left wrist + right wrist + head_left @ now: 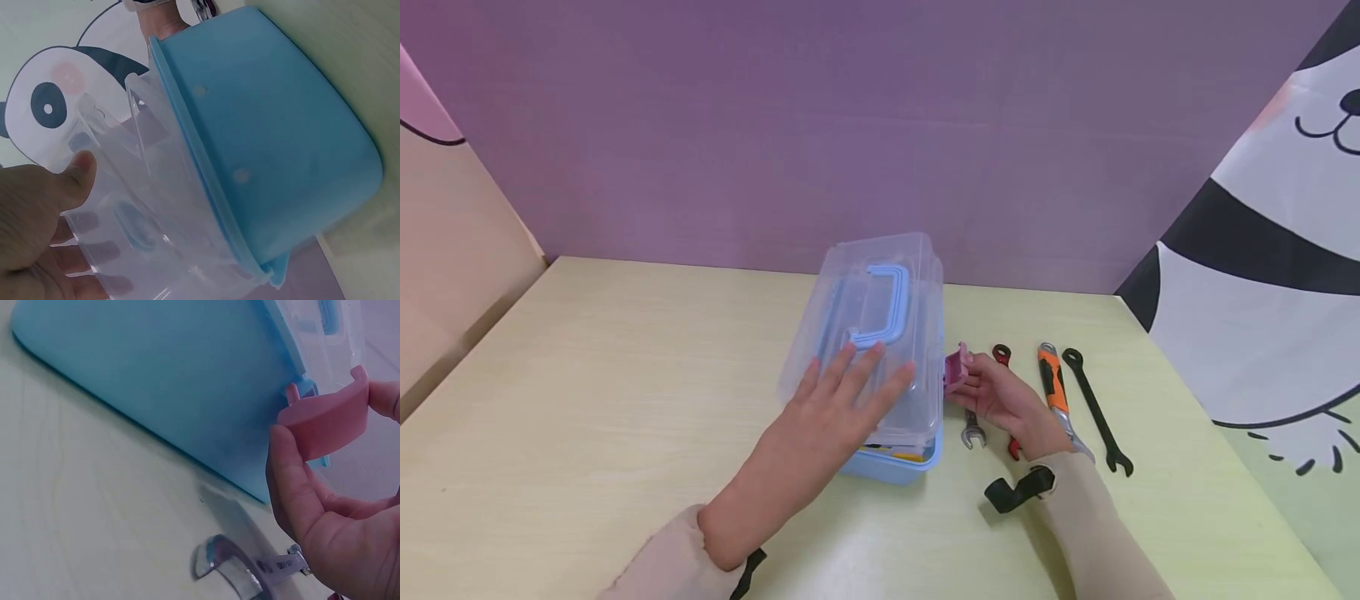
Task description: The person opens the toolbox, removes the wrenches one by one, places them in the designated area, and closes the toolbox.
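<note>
A toolbox with a clear lid [922,325] and a light blue base [887,472] stands on the table. My left hand [831,412] rests on the lid with fingers spread, near its blue handle [898,304]. In the left wrist view the lid sits tilted, its edge apart from the blue rim. At the box's right side my right hand [1006,402] pinches a pink latch [956,369] between thumb and fingers. The right wrist view shows the latch [328,425] swung outward, hinged at the blue rim. Something yellow [910,457] shows inside the base.
Right of the box lie a silver open-ended wrench [973,435], a red wrench [1002,354] partly behind my right hand, a tool with an orange and black handle [1053,379] and a black wrench [1096,408]. A purple backdrop [737,133] rises behind the table.
</note>
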`<state>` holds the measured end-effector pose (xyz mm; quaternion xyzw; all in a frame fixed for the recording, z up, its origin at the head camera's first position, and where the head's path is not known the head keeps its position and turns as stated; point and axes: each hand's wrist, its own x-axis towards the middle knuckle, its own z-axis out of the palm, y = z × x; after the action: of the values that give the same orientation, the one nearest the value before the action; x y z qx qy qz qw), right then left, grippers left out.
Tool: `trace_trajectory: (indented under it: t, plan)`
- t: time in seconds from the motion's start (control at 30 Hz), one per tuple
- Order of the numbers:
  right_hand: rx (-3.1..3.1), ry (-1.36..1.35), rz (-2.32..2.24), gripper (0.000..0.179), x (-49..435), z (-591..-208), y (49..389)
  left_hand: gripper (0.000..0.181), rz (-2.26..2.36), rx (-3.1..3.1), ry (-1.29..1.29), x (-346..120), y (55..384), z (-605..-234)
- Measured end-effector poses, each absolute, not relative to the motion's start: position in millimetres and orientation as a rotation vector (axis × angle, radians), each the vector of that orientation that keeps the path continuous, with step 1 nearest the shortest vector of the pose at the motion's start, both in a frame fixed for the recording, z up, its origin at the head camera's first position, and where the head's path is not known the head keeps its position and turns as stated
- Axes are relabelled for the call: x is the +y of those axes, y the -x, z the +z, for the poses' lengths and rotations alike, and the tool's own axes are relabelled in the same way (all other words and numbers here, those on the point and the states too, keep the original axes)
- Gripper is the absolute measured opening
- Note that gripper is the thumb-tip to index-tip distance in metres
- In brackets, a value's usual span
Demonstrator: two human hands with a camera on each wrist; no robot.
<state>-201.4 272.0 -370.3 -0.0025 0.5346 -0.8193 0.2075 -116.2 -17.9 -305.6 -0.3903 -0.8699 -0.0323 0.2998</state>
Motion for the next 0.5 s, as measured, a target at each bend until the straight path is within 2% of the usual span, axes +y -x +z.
trace_trajectory:
  t: [0.5]
  plan:
    - [1.486,0.056,-2.290,0.026,274.4,-370.9,200.4,0.067,0.074,-2.218,1.047,-4.7,116.0,-314.4]
